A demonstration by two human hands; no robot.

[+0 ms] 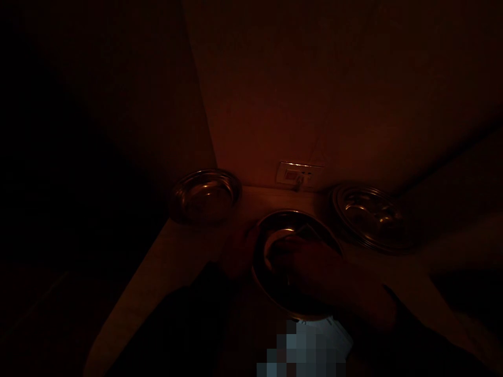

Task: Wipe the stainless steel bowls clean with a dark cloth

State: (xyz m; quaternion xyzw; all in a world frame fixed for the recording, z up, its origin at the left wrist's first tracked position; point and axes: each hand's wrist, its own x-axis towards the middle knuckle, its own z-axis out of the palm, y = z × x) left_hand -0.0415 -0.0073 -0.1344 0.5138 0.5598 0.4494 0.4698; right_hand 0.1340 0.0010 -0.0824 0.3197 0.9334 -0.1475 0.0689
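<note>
The scene is very dark. A round steel plate [275, 225] is held tilted in front of me at the centre. My left hand [238, 254] grips its left rim, fingers curled around the edge. My right hand [314, 272] lies inside the plate, pressed against its surface; whether it holds a cloth or anything else is hidden by the dark. Dark sleeves cover both forearms.
A second steel plate [206, 195] rests on the counter [165, 262] at the back left. A stack of steel plates [369, 217] sits at the back right. A wall socket [298, 175] is behind them. Something pale [326, 337] lies below the held plate.
</note>
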